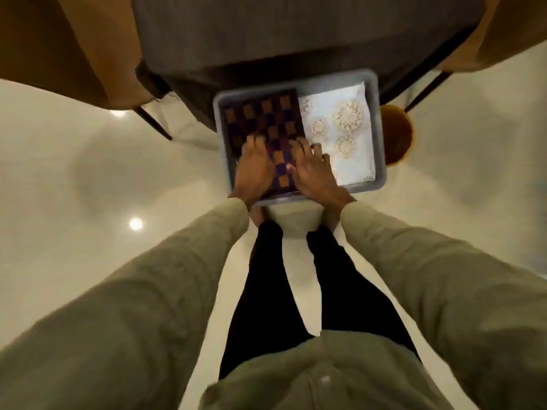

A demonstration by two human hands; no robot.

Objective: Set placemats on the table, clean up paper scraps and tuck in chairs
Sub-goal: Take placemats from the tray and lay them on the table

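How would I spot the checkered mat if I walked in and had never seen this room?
Look on the pale floor for the grey plastic bin at the person's feet, in front of the dark cloth-draped table. The checkered placemat lies in the bin's left half, under both hands. Its dark purple and orange squares set it apart from the white lacy cloth beside it.

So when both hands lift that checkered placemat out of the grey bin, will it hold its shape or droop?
The checkered placemat lies flat with straight edges, so it is probably fairly stiff. It looks thin, so likely light. The left hand and right hand rest spread on it; lifted at one end, the far end may sag.
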